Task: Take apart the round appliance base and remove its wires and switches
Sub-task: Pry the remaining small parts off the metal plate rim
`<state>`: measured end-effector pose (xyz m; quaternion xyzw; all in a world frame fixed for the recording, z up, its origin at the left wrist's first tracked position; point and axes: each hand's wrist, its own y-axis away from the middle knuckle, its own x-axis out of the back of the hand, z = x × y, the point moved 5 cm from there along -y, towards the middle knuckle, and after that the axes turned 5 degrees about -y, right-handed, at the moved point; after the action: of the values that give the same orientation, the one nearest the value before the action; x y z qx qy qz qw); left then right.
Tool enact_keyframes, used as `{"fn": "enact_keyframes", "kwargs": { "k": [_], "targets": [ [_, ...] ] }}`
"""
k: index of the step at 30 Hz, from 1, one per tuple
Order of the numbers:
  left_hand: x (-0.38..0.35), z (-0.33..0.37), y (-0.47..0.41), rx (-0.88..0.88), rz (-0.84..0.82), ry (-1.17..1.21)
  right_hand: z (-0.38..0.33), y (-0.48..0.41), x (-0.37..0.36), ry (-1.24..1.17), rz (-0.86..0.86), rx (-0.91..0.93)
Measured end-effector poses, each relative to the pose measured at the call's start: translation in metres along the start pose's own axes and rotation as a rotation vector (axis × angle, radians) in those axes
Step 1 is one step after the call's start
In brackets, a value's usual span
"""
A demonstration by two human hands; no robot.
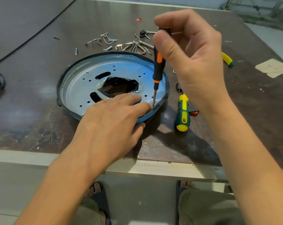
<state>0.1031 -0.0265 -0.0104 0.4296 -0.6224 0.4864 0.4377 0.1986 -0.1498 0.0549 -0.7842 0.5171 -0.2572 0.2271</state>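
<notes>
**Screwdriver tip down at the rim of the round base**

We see the round base lying flat on the tabletop, near its front edge and a little left of the middle. It is a shallow dish of shiny, blue-tinted sheet metal inside a dark outer rim. The metal is pierced by small round holes and two curved slots, with a ragged, dark opening at its centre.

The left hand comes in from the lower left and lies palm down over the near side of the base. Its fingers are straight and spread on the metal, pointing right, and the thumb sits against the outside of the rim.

The right hand is raised above the right side of the base with the wrist bent. Its thumb and fingers are closed around the top of a slim black and orange screwdriver. The tool stands almost upright, and its thin steel tip meets the base just inside the right rim, right beside the left fingertips.

Just to the right of the base lies a green and yellow screwdriver with a ribbed grip, its handle end towards us. A small black part sits by its shaft. Behind the base, loose screws and bent wire clips are scattered over the dark, scuffed surface.
</notes>
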Motion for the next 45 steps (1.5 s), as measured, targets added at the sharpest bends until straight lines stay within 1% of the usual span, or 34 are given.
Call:
{"fn": "enact_keyframes", "kwargs": {
  "k": [3, 8, 12, 14, 17, 20, 25, 27, 30, 35, 37, 41, 45],
  "targets": [
    [0.001, 0.001, 0.0, -0.006, 0.007, -0.004, 0.0, -0.001, 0.002, 0.021, 0.024, 0.035],
    [0.002, 0.001, 0.0, -0.011, 0.009, 0.012, 0.006, 0.001, 0.001, -0.154, 0.006, -0.063],
    [0.002, 0.001, 0.001, -0.013, 0.012, 0.013, 0.002, -0.002, 0.002, -0.028, 0.049, -0.006],
    [0.003, 0.001, 0.001, -0.014, 0.015, 0.007, 0.004, -0.003, 0.006, -0.029, 0.055, -0.004],
    [0.003, 0.001, 0.001, -0.019, 0.016, 0.015, 0.008, -0.002, 0.007, -0.101, 0.039, -0.04],
    [0.003, 0.001, 0.0, -0.022, 0.013, 0.034, 0.008, -0.001, 0.006, -0.201, 0.081, -0.091],
    [0.003, 0.001, 0.0, -0.022, 0.016, 0.04, 0.003, -0.003, 0.007, -0.084, 0.068, -0.017],
    [0.003, 0.001, 0.0, -0.025, 0.015, 0.045, 0.005, -0.003, 0.009, -0.09, 0.052, -0.017],
    [0.003, 0.001, 0.0, -0.032, 0.016, 0.054, 0.009, -0.002, 0.01, -0.197, 0.08, -0.082],
    [0.004, 0.0, 0.001, -0.023, 0.018, 0.041, 0.003, -0.003, 0.008, -0.072, 0.074, -0.012],
    [0.004, 0.001, 0.001, -0.022, 0.022, 0.037, 0.004, -0.004, 0.009, -0.073, 0.052, -0.012],
    [0.005, 0.001, 0.001, -0.023, 0.023, 0.046, 0.007, -0.002, 0.009, -0.156, 0.059, -0.081],
    [0.005, 0.001, 0.001, -0.018, 0.027, 0.033, 0.001, -0.002, 0.005, -0.059, 0.044, -0.011]
  ]
}}
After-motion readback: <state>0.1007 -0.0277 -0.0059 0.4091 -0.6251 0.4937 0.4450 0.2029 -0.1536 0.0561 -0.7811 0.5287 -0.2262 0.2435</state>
